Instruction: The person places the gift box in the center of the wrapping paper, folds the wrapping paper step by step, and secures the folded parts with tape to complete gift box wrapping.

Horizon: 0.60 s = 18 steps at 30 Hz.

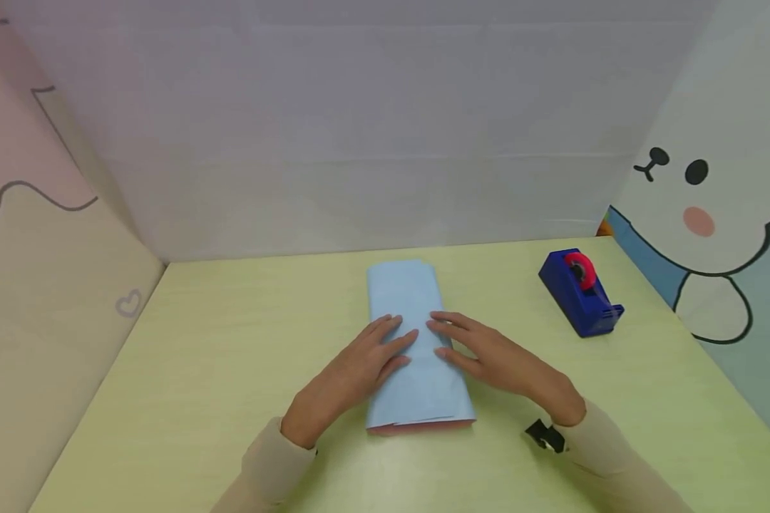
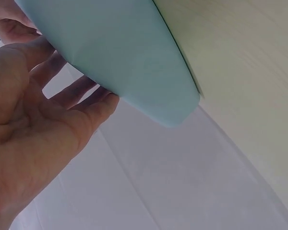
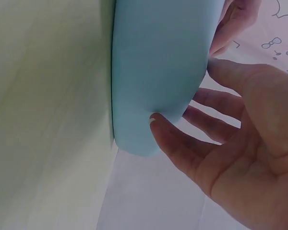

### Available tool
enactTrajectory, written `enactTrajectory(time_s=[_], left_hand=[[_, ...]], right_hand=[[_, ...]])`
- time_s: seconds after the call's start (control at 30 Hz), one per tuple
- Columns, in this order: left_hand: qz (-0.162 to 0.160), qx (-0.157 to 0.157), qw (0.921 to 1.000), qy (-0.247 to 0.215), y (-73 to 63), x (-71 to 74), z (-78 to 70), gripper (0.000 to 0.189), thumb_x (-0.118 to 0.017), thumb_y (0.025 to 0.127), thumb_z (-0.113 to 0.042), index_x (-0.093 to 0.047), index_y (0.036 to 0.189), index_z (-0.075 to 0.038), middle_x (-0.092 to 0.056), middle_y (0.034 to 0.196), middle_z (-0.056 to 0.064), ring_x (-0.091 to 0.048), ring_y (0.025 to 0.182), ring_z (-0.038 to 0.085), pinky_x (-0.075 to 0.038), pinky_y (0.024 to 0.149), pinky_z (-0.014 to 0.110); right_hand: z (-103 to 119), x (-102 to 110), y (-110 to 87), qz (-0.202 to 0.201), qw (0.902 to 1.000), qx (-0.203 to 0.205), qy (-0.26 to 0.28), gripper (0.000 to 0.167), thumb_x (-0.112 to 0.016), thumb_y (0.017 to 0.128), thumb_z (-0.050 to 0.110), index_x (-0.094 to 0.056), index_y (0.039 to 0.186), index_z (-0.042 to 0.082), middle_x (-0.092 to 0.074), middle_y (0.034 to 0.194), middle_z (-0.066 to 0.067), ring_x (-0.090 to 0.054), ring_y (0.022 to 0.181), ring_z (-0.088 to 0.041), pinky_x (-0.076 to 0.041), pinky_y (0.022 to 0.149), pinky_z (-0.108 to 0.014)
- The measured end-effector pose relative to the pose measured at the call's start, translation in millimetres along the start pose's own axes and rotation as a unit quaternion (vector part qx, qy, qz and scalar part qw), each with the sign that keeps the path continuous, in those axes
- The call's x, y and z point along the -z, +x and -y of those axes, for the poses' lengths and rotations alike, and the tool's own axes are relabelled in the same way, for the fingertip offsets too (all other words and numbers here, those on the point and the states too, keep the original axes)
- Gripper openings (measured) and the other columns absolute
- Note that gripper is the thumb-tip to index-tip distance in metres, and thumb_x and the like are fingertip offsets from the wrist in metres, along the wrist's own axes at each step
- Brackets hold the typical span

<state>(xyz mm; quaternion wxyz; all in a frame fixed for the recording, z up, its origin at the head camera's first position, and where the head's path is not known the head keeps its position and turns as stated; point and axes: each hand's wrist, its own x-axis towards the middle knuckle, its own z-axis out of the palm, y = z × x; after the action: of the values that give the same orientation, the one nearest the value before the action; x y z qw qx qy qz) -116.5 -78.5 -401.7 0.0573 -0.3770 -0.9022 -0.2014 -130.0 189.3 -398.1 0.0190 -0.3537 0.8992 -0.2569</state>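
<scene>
A long bundle of folded light blue paper (image 1: 417, 392) lies lengthwise on the table, with a pinkish layer showing at its near end. What is inside it is hidden. My left hand (image 1: 362, 360) rests on the bundle's left side, its fingers spread over the top. From the other side my right hand (image 1: 494, 353) touches the right edge and top with loosely extended fingers. Both wrist views show the fingertips against the smooth, rounded blue surface (image 2: 120, 52), and a small dent (image 3: 156, 109) lies by one right fingertip.
A blue tape dispenser (image 1: 580, 296) with a red-cored roll stands at the back right of the pale yellow-green table (image 1: 231, 342). A white sheet (image 1: 372, 142) closes off the back. Printed panels (image 1: 712, 214) stand at both sides.
</scene>
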Motion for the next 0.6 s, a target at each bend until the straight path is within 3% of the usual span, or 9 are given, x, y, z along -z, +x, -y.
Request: enactTrajectory(time_s=[0.2, 0.4, 0.6], left_hand=[[-0.016, -0.006, 0.9998, -0.009, -0.7, -3.1, 2.2, 0.042, -0.066, 0.102, -0.017, -0.061, 0.142, -0.004, -0.051, 0.146, 0.027, -0.046, 0.138, 0.045, -0.041, 0.113, 0.049], [-0.022, -0.003, 0.9996, -0.019, -0.8, -5.3, 2.6, 0.042, -0.067, 0.101, -0.017, -0.062, 0.141, -0.004, -0.051, 0.146, 0.027, -0.046, 0.139, 0.045, -0.041, 0.113, 0.049], [-0.023, -0.004, 0.9995, -0.021, 0.1, -7.0, 2.2, 0.042, -0.067, 0.101, -0.017, -0.062, 0.141, -0.004, -0.051, 0.145, 0.027, -0.046, 0.138, 0.046, -0.041, 0.113, 0.05]], right_hand=[[-11.6, 1.9, -8.0, -0.052, 0.9985, 0.013, -0.004, 0.042, -0.067, 0.101, 0.015, -0.059, 0.14, 0.001, -0.055, 0.146, -0.014, -0.057, 0.131, -0.031, -0.051, 0.102, -0.048], [-18.7, 5.9, -16.5, -0.079, 0.9965, -0.029, 0.003, 0.04, -0.067, 0.101, 0.014, -0.059, 0.139, 0.002, -0.063, 0.135, -0.013, -0.067, 0.11, -0.03, -0.057, 0.091, -0.047], [-27.5, 12.6, -28.0, -0.113, 0.992, -0.056, -0.001, 0.029, -0.067, 0.101, 0.012, -0.065, 0.127, 0.001, -0.07, 0.122, -0.014, -0.07, 0.098, -0.026, -0.058, 0.084, -0.048]])
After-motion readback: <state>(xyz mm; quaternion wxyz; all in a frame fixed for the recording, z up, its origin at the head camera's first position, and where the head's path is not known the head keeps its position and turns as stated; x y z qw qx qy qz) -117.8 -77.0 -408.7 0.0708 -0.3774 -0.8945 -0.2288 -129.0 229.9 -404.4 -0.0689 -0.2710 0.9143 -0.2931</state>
